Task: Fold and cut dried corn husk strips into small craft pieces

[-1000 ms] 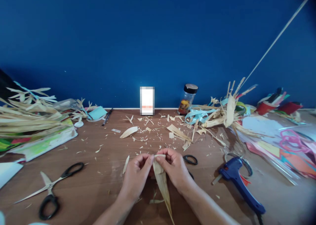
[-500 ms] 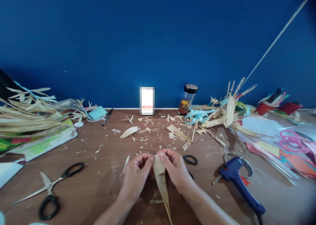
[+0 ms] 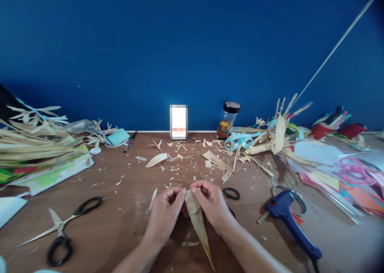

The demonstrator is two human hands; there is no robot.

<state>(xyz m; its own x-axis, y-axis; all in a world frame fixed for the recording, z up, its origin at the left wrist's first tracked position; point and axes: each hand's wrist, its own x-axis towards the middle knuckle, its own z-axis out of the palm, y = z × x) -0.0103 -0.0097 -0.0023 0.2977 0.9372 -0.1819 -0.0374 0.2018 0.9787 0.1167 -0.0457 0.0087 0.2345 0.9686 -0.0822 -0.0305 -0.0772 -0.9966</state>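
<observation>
Between my hands hangs a strip of dried corn husk (image 3: 196,217), pale and folded over at the top, tapering to a browner point towards me. My left hand (image 3: 168,211) pinches its upper left edge with thumb and forefinger. On the other side, my right hand (image 3: 210,205) grips the top right, its thumb lying on the fold. Partly behind my right hand is a second pair of scissors, of which a black handle loop (image 3: 231,193) shows. Small husk scraps (image 3: 190,244) lie on the table below.
Open scissors (image 3: 61,225) lie at left, a blue glue gun (image 3: 292,221) at right. Husk bundles (image 3: 27,145) and papers fill the left side. A black-lidded jar (image 3: 228,121) stands at the wall, near light-blue ribbon (image 3: 243,140). Husk cuttings litter the brown table (image 3: 114,217).
The husk's lower tip has swung right and the strip has turned, showing more of its width. My right thumb has shifted slightly left along the top edge. My left hand has barely moved.
</observation>
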